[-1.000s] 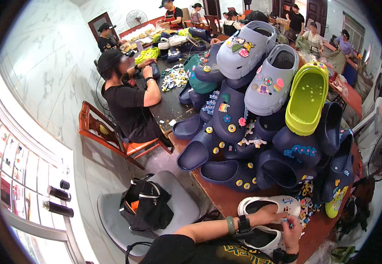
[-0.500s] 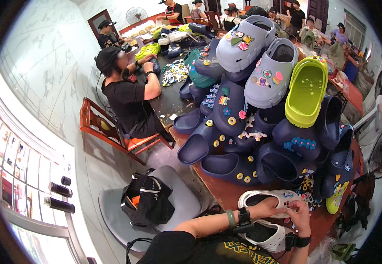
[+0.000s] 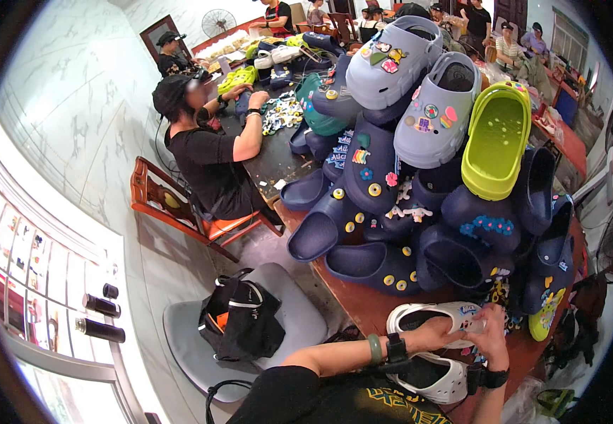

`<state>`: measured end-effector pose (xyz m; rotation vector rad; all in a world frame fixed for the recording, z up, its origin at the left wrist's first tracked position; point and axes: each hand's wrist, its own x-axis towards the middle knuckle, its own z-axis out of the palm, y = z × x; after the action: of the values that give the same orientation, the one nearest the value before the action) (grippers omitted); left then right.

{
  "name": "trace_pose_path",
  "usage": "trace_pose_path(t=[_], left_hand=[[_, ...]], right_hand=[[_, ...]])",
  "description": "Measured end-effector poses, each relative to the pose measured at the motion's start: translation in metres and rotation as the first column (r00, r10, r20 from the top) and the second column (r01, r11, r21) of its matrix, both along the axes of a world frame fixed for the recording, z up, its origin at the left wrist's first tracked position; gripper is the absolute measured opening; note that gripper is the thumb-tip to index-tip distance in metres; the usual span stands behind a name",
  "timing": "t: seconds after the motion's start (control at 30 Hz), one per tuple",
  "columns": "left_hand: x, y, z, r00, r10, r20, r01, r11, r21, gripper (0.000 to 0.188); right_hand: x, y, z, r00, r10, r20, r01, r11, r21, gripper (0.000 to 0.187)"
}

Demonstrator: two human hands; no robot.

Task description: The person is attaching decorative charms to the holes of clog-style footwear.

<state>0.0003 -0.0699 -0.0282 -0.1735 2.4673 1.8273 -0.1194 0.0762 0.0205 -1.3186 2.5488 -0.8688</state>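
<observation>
- Currently, the far white clog [image 3: 445, 310] lies on the red-brown tabletop [image 3: 361, 307], toe to the right, just beyond the near white clog [image 3: 450, 382].
- The left hand [image 3: 430, 336] grasps its near side by the opening; a firm, level hold here should stop the soft shoe from twisting.
- The right hand [image 3: 490, 333] curls over the toe, thumb and fingers bent inward; whether they pinch something small, I cannot tell.
- Pressure is best met from the opposite side, by left fingers backing the perforated upper.
- Mind the blue-and-white charm [image 3: 468, 310] on the toe: a sideways push could loosen it.
- Leave elbow room: the navy clogs [image 3: 365, 262] and loose charms [image 3: 498, 291] crowd close behind.
</observation>
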Motion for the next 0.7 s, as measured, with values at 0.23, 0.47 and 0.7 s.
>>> trace_pose_path(t=[0.23,0.47,0.7], left_hand=[[0.001,0.008,-0.023,0.988,0.034,-0.148,-0.050,0.993,-0.103,0.044],[-0.003,0.007,-0.018,0.980,0.095,-0.173,-0.110,0.991,-0.081,0.043],[-0.010,0.010,-0.045,0.992,0.117,-0.054,-0.108,0.984,0.144,0.042]], right_hand=[[-0.009,-0.001,-0.017,0.976,-0.060,0.208,0.024,0.985,0.170,0.032],[-0.009,-0.002,-0.027,0.982,-0.095,0.165,0.067,0.984,0.167,0.026],[0.020,0.008,-0.016,0.967,-0.110,0.230,0.138,0.985,-0.107,0.030]])
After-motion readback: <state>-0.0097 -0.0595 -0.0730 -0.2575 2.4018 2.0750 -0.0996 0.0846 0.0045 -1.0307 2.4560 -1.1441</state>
